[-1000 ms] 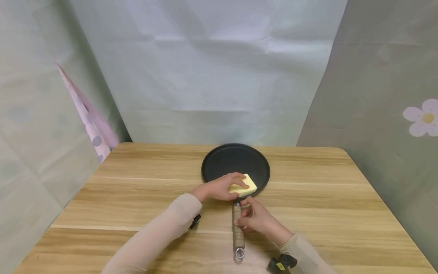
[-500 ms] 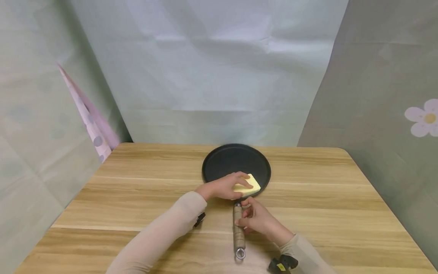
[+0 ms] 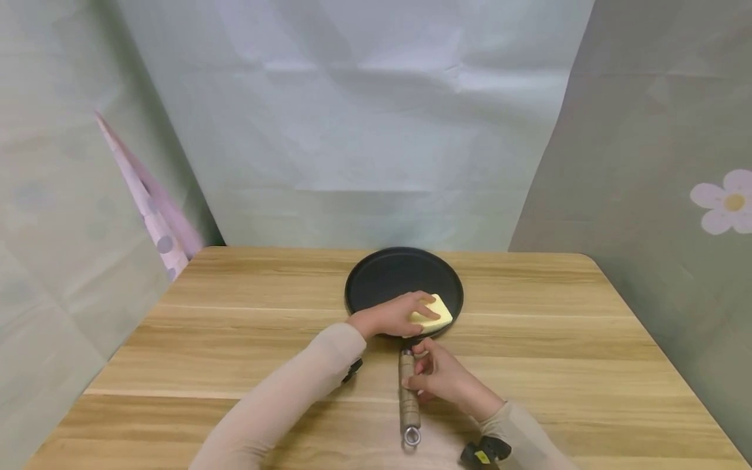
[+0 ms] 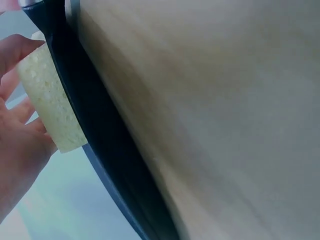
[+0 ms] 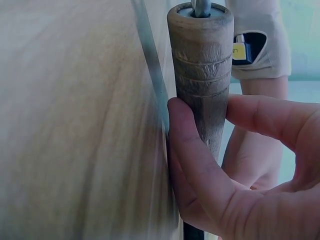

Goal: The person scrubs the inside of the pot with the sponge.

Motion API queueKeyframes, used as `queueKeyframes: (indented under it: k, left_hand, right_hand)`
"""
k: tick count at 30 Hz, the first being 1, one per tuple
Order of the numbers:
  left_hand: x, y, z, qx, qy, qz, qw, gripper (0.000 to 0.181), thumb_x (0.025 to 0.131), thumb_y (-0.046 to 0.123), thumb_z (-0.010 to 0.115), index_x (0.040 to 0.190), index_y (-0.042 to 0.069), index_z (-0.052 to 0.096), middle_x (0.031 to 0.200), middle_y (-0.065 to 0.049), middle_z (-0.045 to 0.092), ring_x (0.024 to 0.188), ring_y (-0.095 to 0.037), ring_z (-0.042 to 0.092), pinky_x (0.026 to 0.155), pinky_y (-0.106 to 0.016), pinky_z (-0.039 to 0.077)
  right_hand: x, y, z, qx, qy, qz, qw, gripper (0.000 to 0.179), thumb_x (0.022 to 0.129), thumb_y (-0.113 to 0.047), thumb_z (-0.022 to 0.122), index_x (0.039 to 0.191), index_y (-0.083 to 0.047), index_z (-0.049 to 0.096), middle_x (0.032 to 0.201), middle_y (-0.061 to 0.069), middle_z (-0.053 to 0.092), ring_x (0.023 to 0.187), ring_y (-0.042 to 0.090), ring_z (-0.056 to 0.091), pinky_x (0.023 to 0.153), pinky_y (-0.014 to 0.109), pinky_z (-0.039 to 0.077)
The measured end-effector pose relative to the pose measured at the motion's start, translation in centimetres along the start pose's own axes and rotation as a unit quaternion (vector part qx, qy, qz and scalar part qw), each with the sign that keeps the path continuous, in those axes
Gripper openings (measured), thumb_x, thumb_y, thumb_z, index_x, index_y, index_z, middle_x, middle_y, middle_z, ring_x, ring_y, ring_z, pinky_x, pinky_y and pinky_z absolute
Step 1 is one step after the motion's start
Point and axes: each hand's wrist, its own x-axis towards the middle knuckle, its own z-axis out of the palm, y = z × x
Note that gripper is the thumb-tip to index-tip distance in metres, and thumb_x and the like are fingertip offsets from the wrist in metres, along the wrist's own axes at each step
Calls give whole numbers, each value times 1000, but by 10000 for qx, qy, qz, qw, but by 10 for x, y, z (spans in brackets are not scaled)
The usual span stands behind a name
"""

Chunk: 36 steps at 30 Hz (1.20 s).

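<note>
A round black flat pan [image 3: 399,281] lies on the table, its wooden handle [image 3: 409,410] pointing toward me. My left hand [image 3: 395,316] holds a pale yellow sponge [image 3: 443,314] against the near right part of the pan's surface. In the left wrist view the thumb and fingers are around the sponge [image 4: 52,102], which touches the pan's rim [image 4: 95,110]. My right hand [image 3: 449,377] pinches the handle from its right side. The right wrist view shows thumb and fingers on opposite sides of the handle [image 5: 202,65].
The pan rests on a wood-grain table [image 3: 264,281], near its far edge. Pale cloth [image 3: 364,130] hangs behind and along both sides. Each forearm, in a light sleeve, carries a black wrist device [image 3: 484,452].
My left hand has slid the sponge a little to the right and slightly away across the pan. The right hand stays on the handle, and the pan has hardly moved.
</note>
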Motion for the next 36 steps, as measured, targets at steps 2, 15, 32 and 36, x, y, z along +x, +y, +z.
queueKeyframes:
  k: [2, 15, 32, 36]
  left_hand:
    - [3, 1, 0, 94, -19, -19, 10000, 42, 90, 5, 62, 131, 12, 61, 149, -13, 38, 137, -30, 35, 110, -40, 30]
    - [22, 7, -1, 354, -3, -336, 9988, 43, 90, 8, 63, 132, 12, 60, 148, -14, 38, 135, -31, 37, 109, -36, 32]
    - [36, 1, -6, 661, -144, -325, 9972, 48, 91, 8, 57, 138, 18, 55, 153, -8, 35, 141, -28, 28, 113, -39, 25]
    - [38, -1, -6, 715, -103, -321, 9969, 48, 91, 8, 57, 138, 19, 55, 152, -7, 36, 140, -28, 30, 113, -38, 27]
  right_hand:
    - [0, 0, 0, 45, -22, -3, 10000, 49, 77, 5, 69, 116, 7, 39, 85, 10, 47, 68, 19, 54, 59, 38, 56]
    - [1, 1, 0, 57, -89, -112, 9999, 50, 76, 5, 69, 115, 8, 38, 84, 10, 46, 65, 18, 56, 58, 39, 56]
    - [2, 3, 1, 34, -59, -123, 9999, 46, 77, 5, 69, 113, 6, 39, 86, 11, 47, 70, 20, 54, 59, 39, 56]
    - [1, 3, 2, 50, -71, -131, 9999, 46, 77, 5, 68, 112, 6, 39, 86, 11, 47, 71, 20, 54, 59, 39, 56]
